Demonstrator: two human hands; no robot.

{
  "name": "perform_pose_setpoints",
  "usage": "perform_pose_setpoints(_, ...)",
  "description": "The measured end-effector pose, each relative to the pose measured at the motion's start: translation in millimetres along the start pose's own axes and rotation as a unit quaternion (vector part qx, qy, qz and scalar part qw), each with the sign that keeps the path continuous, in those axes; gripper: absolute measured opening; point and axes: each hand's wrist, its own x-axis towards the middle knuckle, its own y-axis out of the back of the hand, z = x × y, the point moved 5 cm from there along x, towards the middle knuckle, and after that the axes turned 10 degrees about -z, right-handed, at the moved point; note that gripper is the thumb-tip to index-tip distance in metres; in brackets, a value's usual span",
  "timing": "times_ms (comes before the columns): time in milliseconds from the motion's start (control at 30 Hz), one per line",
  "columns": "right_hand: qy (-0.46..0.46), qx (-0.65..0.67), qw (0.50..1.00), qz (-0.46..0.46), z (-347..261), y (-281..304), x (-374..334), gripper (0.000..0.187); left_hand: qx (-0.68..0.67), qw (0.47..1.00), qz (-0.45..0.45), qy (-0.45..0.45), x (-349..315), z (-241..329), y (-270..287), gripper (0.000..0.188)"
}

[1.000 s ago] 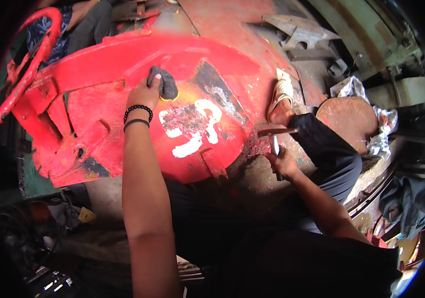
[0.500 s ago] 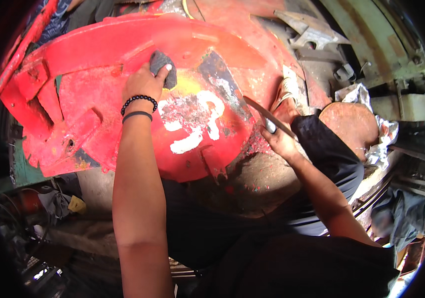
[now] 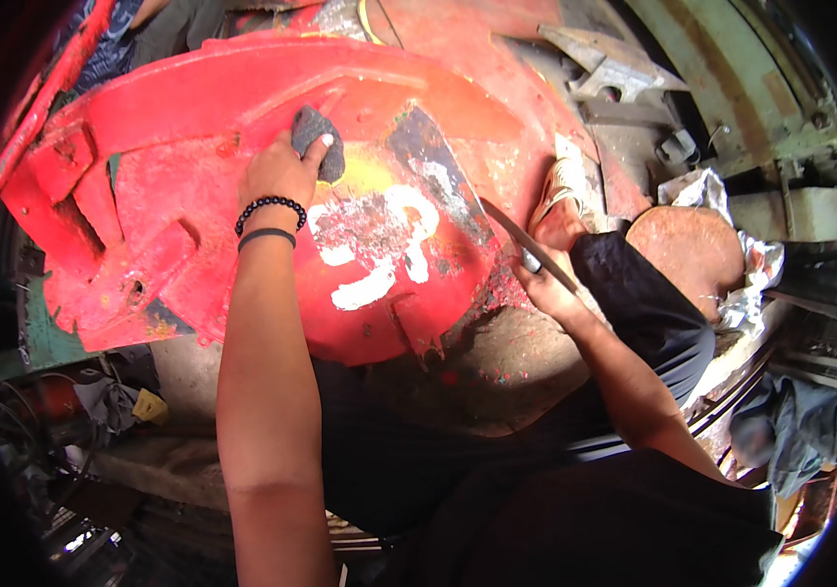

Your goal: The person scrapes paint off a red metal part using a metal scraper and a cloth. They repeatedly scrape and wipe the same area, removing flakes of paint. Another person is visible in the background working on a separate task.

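Note:
My left hand (image 3: 277, 178), with dark bands at the wrist, grips a dark grey rough pad (image 3: 317, 147) and presses it on a large red-painted metal part (image 3: 174, 186). Just below the pad lie a yellowish worn patch, a scraped grey patch and thick white paint marks (image 3: 364, 290). A bare grey strip (image 3: 428, 157) runs down the part's right side. Over the part's right edge, my right hand (image 3: 552, 293) is closed around a long, narrow, blade-like metal tool (image 3: 514, 229); its far end points up and left.
My sandalled foot (image 3: 565, 191) stands just beyond the right hand. To its right are a round brown-topped block (image 3: 687, 249) and crumpled foil (image 3: 756, 284). A metal anvil-like piece (image 3: 614, 64) lies far right. Another person's clothing (image 3: 179, 27) shows at top left.
The left hand and the grey pad have shifted slightly left and down on the red part. The right hand and its tool have barely moved.

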Motion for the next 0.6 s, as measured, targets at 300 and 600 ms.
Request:
perform_pose_setpoints(300,-0.199,-0.080,0.968,-0.130,70,-37,-36,0.031,-0.011,1.000,-0.024,-0.002,4,-3,-6,0.063)
perform_pose_setpoints(600,0.021,0.062,0.997,-0.028,23,-20,2,0.024,-0.008,1.000,-0.008,0.002,3,-1,-3,0.062)
